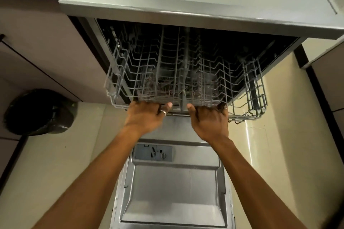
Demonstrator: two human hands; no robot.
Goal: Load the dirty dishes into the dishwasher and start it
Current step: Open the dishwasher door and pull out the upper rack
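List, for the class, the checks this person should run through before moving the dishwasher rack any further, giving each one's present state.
1. Dishwasher door fully down: ok.
2. Left hand gripping the front rail of the upper rack: ok.
3. Right hand gripping the same rail: ok.
4. Upper rack free of dishes: ok, none visible.
5. Rack seated level on its runners: cannot tell, runners hidden.
6. Dirty dishes within reach: cannot tell, none in view.
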